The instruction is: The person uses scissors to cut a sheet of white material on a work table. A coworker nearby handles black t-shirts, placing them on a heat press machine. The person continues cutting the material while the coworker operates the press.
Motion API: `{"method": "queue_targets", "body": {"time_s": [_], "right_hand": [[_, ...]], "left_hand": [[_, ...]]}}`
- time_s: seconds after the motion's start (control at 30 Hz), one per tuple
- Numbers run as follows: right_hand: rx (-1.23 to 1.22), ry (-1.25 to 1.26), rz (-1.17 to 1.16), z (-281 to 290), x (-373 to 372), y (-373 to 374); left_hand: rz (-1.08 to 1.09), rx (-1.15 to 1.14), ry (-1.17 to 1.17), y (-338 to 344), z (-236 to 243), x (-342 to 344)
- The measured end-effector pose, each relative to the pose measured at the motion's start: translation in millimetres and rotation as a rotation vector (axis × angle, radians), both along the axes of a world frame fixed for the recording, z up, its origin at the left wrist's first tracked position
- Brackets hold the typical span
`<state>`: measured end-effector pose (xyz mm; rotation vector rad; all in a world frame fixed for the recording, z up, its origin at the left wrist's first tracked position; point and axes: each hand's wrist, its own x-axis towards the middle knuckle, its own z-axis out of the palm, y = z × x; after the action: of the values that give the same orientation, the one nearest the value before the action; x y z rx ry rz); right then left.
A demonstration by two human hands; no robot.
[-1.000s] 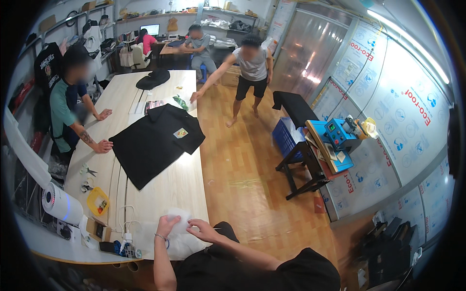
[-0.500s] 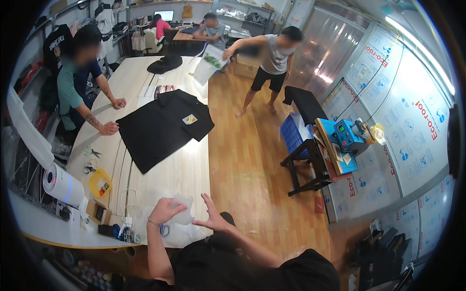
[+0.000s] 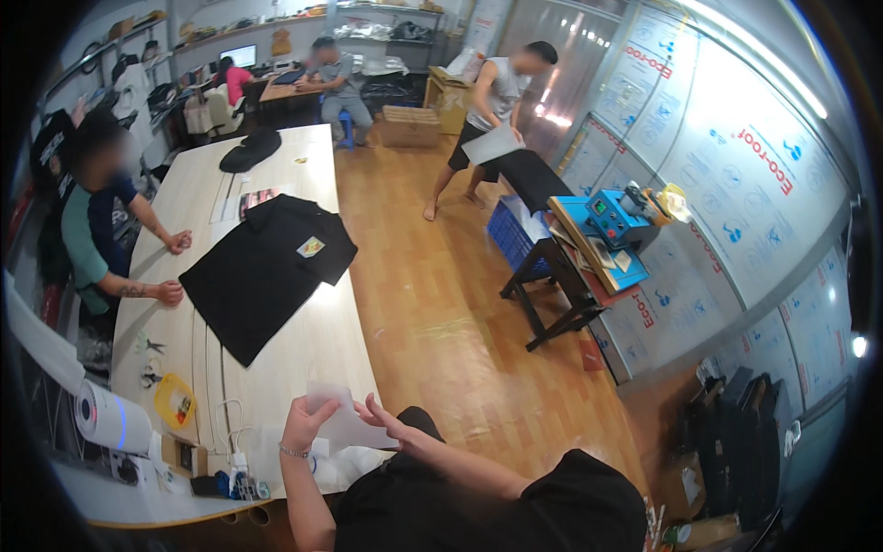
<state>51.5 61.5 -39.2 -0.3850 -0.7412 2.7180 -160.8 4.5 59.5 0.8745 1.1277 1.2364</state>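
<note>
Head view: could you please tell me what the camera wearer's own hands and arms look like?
The left hand and right hand wear no gloves. A thin silvery bracelet circles the left wrist; the right wrist shows none. The forearms are bare, and a black sleeve covers the right upper arm.

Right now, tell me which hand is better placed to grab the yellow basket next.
Probably the left hand: it is nearer the yellow basket, while the right hand is farther across. But the left seems to grip the white sheet, so it would need freeing first.
</note>
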Motion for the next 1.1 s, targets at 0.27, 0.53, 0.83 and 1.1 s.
{"method": "queue_targets", "body": {"time_s": [0.27,0.53,0.83,1.1], "right_hand": [[-0.188,-0.002,-0.102,5,14,-6],[-0.176,-0.22,-0.105,5,21,-2],[0.049,-0.166,-0.085,13,38,19],[0.157,-0.249,-0.157,-2,15,6]], "left_hand": [[0.057,-0.011,-0.04,9,-12,25],[0.087,-0.024,0.041,11,-10,25],[0.164,-0.031,0.235,9,-43,15],[0.115,-0.042,0.175,6,-79,19]]}}
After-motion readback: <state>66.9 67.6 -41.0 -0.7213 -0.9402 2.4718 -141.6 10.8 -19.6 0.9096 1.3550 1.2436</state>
